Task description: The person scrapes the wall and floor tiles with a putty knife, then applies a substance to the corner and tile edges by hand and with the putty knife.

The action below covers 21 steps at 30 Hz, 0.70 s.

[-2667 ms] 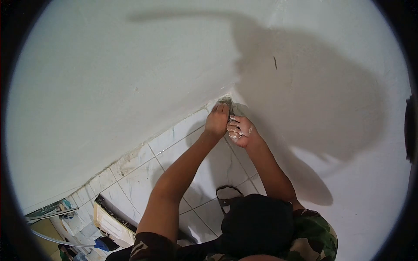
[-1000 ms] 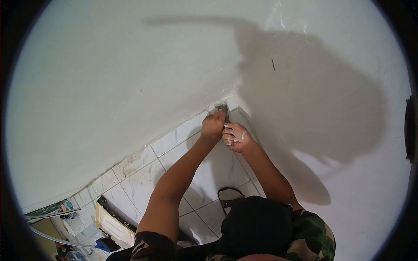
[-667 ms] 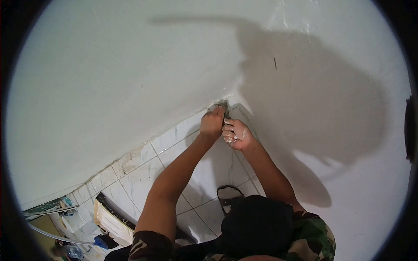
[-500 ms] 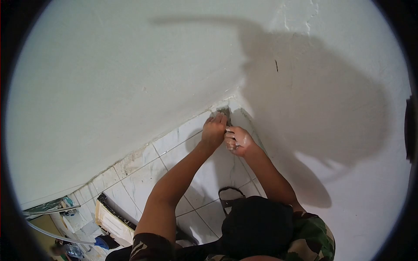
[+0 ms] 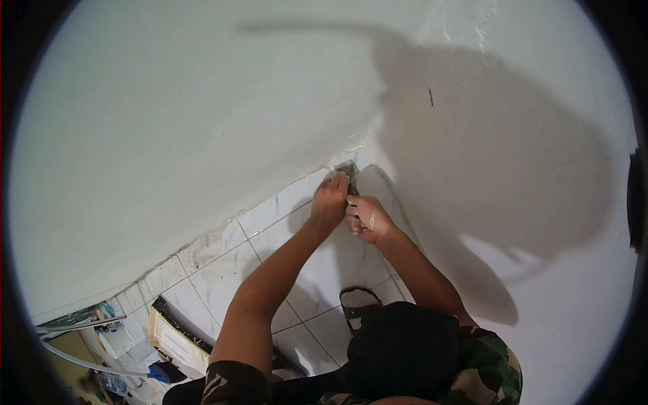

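Close to the corner where two white walls meet the floor, a scraper with a flat grey blade point(image 5: 347, 168) is pressed against the marbled tile edging. My right hand point(image 5: 370, 218) is closed around what looks like its handle, mostly hidden by the fingers, and has white smears on it. My left hand point(image 5: 329, 201) is beside it, fingers bent together and pressing on the blade. The two hands nearly touch. Along the wall base, a patch of tile edging point(image 5: 202, 250) is rough and stained.
A sandal point(image 5: 358, 302) shows on the tiled floor point(image 5: 317, 290) below my hands. To the lower left are a pale board with a dark edge point(image 5: 177, 337), a curved pale tube point(image 5: 94, 366) and several jumbled items. The right wall point(image 5: 499, 148) carries a large shadow.
Both hands and the scraper stay in the corner with only slight shifts. The fingers of my right hand have turned a little around the handle.
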Tool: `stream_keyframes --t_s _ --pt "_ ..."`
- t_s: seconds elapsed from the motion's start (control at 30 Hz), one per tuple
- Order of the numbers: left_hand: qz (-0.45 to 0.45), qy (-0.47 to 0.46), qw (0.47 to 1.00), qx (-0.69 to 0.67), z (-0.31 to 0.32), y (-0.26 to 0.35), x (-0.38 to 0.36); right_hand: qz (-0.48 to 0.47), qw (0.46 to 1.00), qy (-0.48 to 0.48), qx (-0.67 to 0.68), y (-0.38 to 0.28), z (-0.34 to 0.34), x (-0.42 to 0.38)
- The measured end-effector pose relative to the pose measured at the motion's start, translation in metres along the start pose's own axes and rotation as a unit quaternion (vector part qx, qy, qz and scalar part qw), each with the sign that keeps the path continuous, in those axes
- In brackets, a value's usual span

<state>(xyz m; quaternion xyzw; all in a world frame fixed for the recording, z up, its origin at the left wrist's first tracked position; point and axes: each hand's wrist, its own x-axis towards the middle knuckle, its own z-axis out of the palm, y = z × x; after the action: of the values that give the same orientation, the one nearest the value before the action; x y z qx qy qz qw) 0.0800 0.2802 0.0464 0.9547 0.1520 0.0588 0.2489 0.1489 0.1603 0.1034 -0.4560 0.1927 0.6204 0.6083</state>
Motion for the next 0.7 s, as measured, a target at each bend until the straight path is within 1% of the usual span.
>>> stream_keyframes --t_s 0.03,0.07,0.1,0.13,0.2,0.27,0.3,0.37,0.43,0.5,0.53,0.57,0.6,0.67,0.7 --pt "0.039 0.059 0.997 0.010 0.011 -0.006 -0.004 -0.001 1.000 0.016 -0.024 0.004 0.002 -0.001" --pt "0.080 0.116 0.990 0.020 0.011 -0.006 -0.005 0.000 1.000 0.013 -0.024 0.000 0.005 0.005" --pt "0.088 0.123 0.988 0.024 0.011 -0.010 0.002 -0.001 1.000 0.012 -0.006 -0.009 0.006 0.012" --pt "0.087 0.124 0.988 0.023 0.013 -0.011 0.004 -0.001 1.000 0.013 0.010 -0.013 0.005 0.016" --pt "0.021 0.078 0.997 0.009 0.015 -0.007 0.009 0.001 1.000 0.017 0.009 -0.013 0.010 0.003" --pt "0.025 0.082 0.996 -0.008 0.015 -0.006 -0.002 0.015 0.995 0.076 -0.062 -0.005 0.019 -0.008" --pt "0.026 0.085 0.996 -0.024 0.015 -0.007 -0.007 0.015 0.995 0.074 -0.066 -0.004 0.018 -0.003" --pt "0.014 0.089 0.996 -0.001 0.018 -0.012 0.005 -0.036 0.998 0.027 -0.047 0.002 0.016 0.007" --pt "0.002 0.093 0.996 0.017 0.021 -0.014 0.004 -0.035 0.998 0.028 -0.034 0.002 0.016 0.011" --pt "-0.025 0.009 0.999 -0.022 0.008 -0.009 0.002 -0.038 0.999 0.031 -0.023 0.000 0.015 0.005" --pt "-0.023 0.011 0.999 -0.020 0.012 -0.011 0.002 -0.020 0.999 0.025 -0.001 0.001 0.013 0.000" --pt "-0.007 0.057 0.998 -0.033 0.017 -0.010 0.000 0.002 1.000 0.022 0.020 0.002 0.011 -0.004" --pt "0.011 0.102 0.994 -0.046 0.022 -0.010 -0.002 0.001 1.000 0.022 0.019 0.000 0.012 0.001" --pt "0.004 0.100 0.994 -0.052 0.019 -0.012 0.004 -0.038 0.999 0.003 0.030 -0.002 0.013 0.013" --pt "-0.004 0.102 0.993 -0.057 0.015 -0.009 0.008 -0.038 0.999 0.006 0.028 -0.002 0.010 0.010"
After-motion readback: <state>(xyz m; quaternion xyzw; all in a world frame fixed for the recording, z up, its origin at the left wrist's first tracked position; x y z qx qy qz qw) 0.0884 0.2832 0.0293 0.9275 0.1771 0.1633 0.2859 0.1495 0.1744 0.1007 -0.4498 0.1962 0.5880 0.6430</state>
